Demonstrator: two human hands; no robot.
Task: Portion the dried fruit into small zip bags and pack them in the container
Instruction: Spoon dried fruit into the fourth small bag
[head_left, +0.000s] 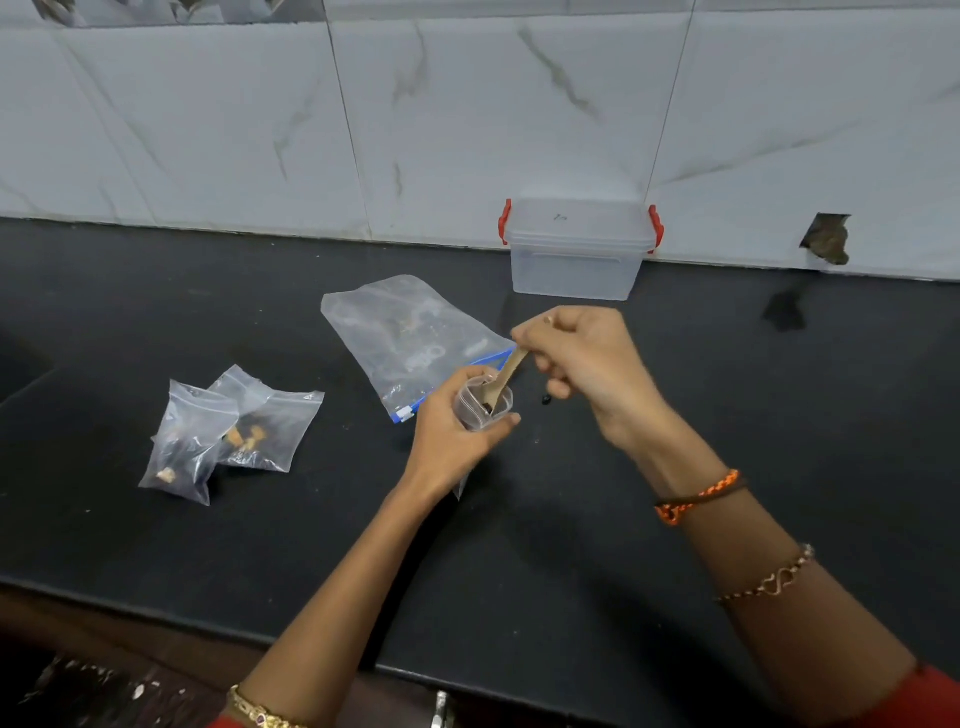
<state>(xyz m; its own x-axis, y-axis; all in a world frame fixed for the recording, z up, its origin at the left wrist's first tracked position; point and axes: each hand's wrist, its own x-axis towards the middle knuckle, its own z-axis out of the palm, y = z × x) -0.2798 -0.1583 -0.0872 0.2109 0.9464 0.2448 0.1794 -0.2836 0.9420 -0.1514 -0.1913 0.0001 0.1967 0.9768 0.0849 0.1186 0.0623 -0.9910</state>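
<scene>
- Left hand (451, 436) is gripping a small clear zip bag (480, 405), holding its mouth open above the black stone counter (519, 545).
- Right hand (582, 364) is pinching a pale wooden spoon (506, 376), its bowl dipping into that bag with dark dried fruit.
- One dark fruit piece (546, 399) is lying on the counter just beside the bag.
- Large clear blue-zip bag (410, 343) is lying flat behind the hands.
- Two filled small zip bags (228, 431) are sitting to the left, overlapping.
- Translucent lidded plastic container with red clips (579, 249) is standing against the marble-tiled wall (467, 119).
</scene>
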